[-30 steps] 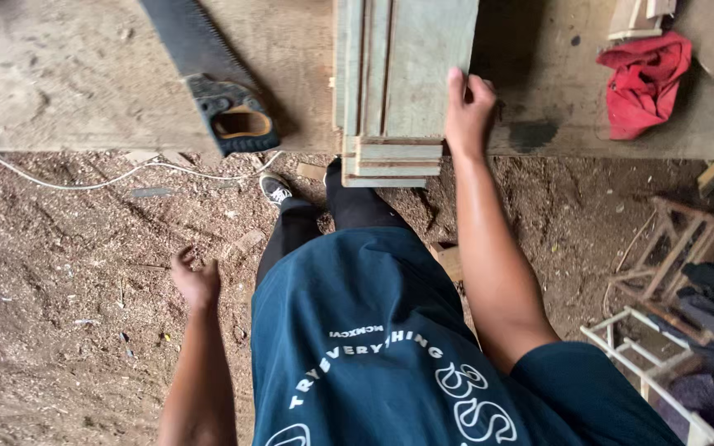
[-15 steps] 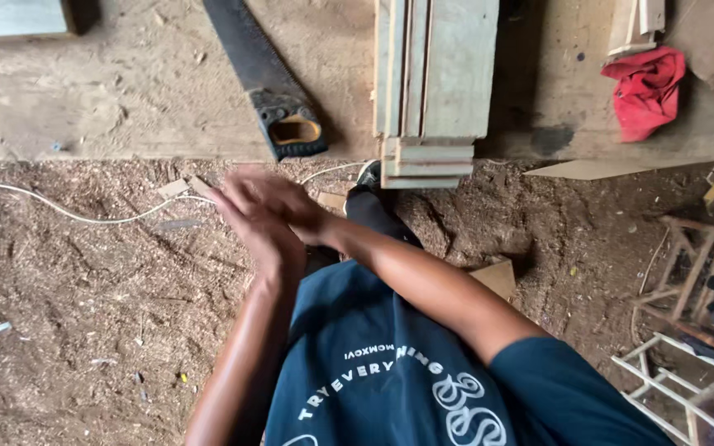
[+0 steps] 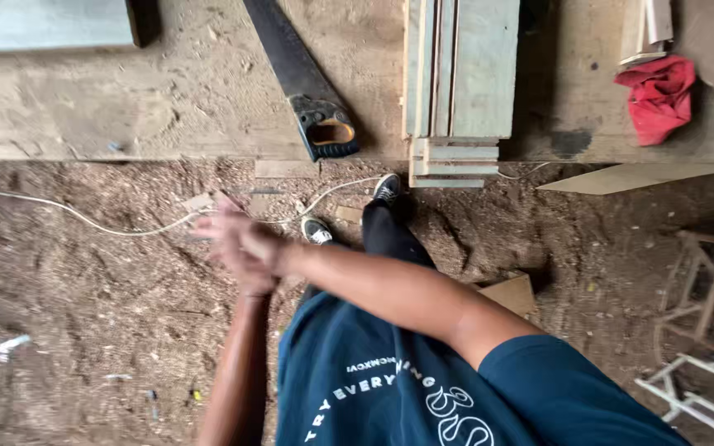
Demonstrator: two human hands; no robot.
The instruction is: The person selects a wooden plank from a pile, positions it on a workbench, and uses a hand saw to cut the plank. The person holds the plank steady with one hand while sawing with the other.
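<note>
A: Wood first: the stack of boards (image 3: 460, 74) lies on the bench (image 3: 84, 107), ends hanging over its edge. Nobody's touching it.

B: And the saw?

A: Hand saw (image 3: 307, 91) laid flat just left of the stack, handle twd the bench edge, also untouched. So as far as I can judge: boards piled, saw set down, no cut under way rn. What's left I can't tell.

B: Hands?

A: Both down-left of the stack, well apart from it, over the sawdust floor (image 3: 59, 330). R hand (image 3: 229, 235) reaches across the body and lies on top of L hand (image 3: 256, 279), touching it. Lots of motion blur.

B: Grip?

A: R hand looks spread flat, fingers out, nothing in it. L hand is mostly covered and smeared, so can't tell if it's flat or curled. No object seen btw them.

B: Nearest stuff?

A: White cord (image 3: 109, 225) trails over the floor, left of and below the stack, passing near the hands w/o touching. A small wood offcut (image 3: 200, 201) lies beside it. Red cloth (image 3: 659, 95) sits right of the stack.
</note>
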